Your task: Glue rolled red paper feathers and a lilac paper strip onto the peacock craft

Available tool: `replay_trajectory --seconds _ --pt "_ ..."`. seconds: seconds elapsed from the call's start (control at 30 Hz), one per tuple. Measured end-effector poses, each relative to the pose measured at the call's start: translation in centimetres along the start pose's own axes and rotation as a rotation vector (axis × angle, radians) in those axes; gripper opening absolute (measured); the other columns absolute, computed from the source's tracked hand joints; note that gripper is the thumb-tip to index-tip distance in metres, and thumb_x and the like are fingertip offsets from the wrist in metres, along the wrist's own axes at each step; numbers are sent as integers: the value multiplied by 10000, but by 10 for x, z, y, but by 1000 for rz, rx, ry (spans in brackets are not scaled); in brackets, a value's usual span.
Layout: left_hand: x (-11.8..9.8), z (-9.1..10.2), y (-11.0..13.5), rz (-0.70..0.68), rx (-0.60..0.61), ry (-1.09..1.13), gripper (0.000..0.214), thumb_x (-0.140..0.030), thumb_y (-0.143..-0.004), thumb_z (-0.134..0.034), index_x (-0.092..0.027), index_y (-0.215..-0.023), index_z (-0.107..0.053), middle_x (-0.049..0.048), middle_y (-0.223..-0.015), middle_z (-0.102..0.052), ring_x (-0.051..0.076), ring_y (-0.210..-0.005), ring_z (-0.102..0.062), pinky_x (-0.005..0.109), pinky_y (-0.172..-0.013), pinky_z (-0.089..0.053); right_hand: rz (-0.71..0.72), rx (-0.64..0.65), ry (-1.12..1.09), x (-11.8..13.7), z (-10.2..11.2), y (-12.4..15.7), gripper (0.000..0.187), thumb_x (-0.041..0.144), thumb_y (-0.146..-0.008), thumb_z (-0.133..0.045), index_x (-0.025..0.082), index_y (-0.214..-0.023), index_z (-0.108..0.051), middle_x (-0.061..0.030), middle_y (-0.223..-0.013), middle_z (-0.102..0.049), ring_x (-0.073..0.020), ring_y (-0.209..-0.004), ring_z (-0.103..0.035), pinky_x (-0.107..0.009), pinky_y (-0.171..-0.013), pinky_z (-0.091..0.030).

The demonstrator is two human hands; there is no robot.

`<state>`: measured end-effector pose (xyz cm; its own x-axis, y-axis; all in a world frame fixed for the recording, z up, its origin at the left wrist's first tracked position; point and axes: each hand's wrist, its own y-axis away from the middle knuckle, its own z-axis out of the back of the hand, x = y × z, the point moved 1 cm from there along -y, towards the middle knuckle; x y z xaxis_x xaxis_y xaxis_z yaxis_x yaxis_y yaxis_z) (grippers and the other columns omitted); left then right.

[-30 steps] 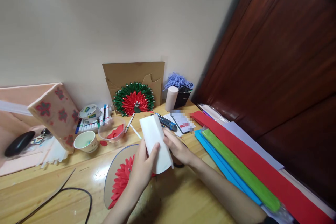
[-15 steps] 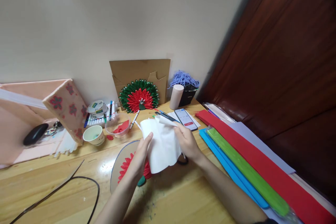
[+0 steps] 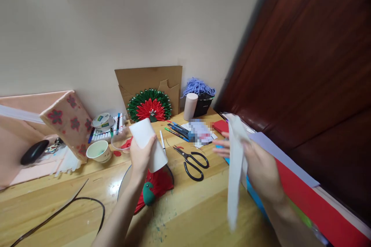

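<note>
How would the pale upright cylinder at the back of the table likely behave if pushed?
The pale cylinder could tip if pushed high, as it stands upright, taller than wide. Once over, it would probably roll, given its round side. Its weight cannot be told.

Indoor crafting space, wooden table [image 3: 199, 214], scissors [image 3: 186, 155], markers [image 3: 100, 136]

The single head-worn camera looks forward and down across the wooden tabletop [image 3: 191, 212] to the wall [image 3: 150, 27] behind it, near enough that the left hand [image 3: 142, 155] and right hand [image 3: 262, 171] fall in the lower half of its view.
</note>
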<state>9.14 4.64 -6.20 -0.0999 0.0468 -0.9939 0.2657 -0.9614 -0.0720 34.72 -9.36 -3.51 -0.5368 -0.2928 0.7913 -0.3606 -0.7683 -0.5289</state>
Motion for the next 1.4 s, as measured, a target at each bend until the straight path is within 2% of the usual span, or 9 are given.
replay_trajectory --seconds 0.13,0.23,0.3,0.37,0.47,0.67,0.83,0.9,1.4 --pt "-20 -3 9 -90 33 -14 486 -414 -618 -717 -126 -994 -607 123 -1008 -667 227 -874 -642 295 -711 -521 -216 -398 205 -39 30 -65 388 455 -845 -411 145 -885 -641 -82 -777 -660 -222 -686 -607 -342 -617 -468" --pt "-21 -7 15 -83 35 -13 484 -423 -629 -707 -126 -997 -605 123 -1015 -664 228 -878 -641 290 -701 -516 -106 -576 513 -49 33 -89 403 389 -878 -326 120 -885 -625 -127 -783 -647 -231 -708 -585 -353 -653 -428" --pt "-16 -9 15 -72 43 -17 491 -425 -630 -704 -124 -1006 -603 126 -1016 -664 230 -880 -639 297 -710 -513 -9 -466 593 -54 17 -95 390 317 -892 -287 104 -932 -611 -145 -781 -642 -226 -724 -584 -338 -674 -420" --pt "-11 -12 15 -66 53 -24 506 -418 -624 -711 -124 -1021 -599 127 -1017 -663 228 -884 -639 303 -732 -511 64 -131 631 -65 -10 -97 367 243 -890 -278 94 -1030 -583 -162 -894 -644 -227 -849 -584 -324 -762 -418" --pt "-7 -13 15 -70 60 -36 518 -408 -621 -719 -130 -1039 -593 123 -1025 -662 223 -893 -638 302 -754 -510 -91 235 763 -92 -47 -100 381 157 -878 -256 109 -1169 -498 -128 -1007 -627 -215 -946 -568 -293 -807 -417" --pt "-9 -13 17 -69 70 -10 506 -405 -627 -716 -132 -1034 -590 116 -1018 -663 219 -885 -638 295 -741 -513 -264 306 892 -126 -67 -124 396 203 -896 -246 118 -1054 -599 -181 -1120 -558 -277 -1023 -555 -355 -828 -407" --pt "-9 -14 18 -55 78 5 489 -403 -622 -717 -127 -1006 -593 117 -999 -666 217 -863 -641 286 -711 -514 -390 505 933 -133 -88 -126 588 562 -672 -629 42 -945 -666 -263 -1078 -585 -353 -1002 -575 -391 -802 -435" --pt "-9 -14 18 -40 93 5 482 -406 -623 -715 -122 -993 -593 122 -990 -667 220 -852 -643 286 -695 -517 -426 539 938 -134 -98 -120 675 569 -586 -701 22 -978 -656 -283 -1073 -584 -362 -987 -585 -393 -780 -450" --pt "-5 -12 18 9 111 17 500 -384 -589 -730 -121 -992 -595 126 -1007 -663 233 -888 -639 312 -750 -513 -563 485 998 -142 -115 -114 623 499 -625 -663 69 -1074 -618 -233 -1126 -576 -322 -1006 -594 -371 -769 -484"
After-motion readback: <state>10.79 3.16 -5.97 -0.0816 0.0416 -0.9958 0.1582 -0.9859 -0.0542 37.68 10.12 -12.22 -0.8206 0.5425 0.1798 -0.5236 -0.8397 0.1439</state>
